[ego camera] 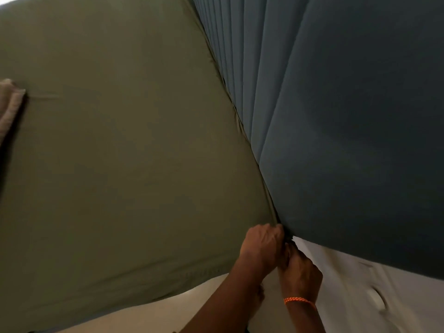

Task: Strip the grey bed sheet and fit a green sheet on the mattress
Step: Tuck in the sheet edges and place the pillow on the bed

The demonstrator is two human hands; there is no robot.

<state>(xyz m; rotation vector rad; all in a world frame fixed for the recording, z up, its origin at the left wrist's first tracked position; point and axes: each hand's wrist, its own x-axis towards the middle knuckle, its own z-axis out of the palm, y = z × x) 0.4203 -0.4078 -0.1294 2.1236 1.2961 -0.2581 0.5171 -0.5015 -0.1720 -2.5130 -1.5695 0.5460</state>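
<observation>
No legible text, label, brand, number or sign appears anywhere in view. Faint marks along the green sheet's [120, 152] near hem are too blurred to read.

Mattress [168, 306] – green sheet [120, 152] over it, folded cloth [10, 102] atop.

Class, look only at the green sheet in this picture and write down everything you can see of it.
The green sheet is a plain olive-green cloth, matte and soft-looking, stretched nearly smooth over the bed, with faint creases. Its far edge runs tucked along the padded blue-grey headboard. At the near corner the left hand and right hand work its edge where it meets the headboard. A folded beige cloth lies on it at the left.
</observation>
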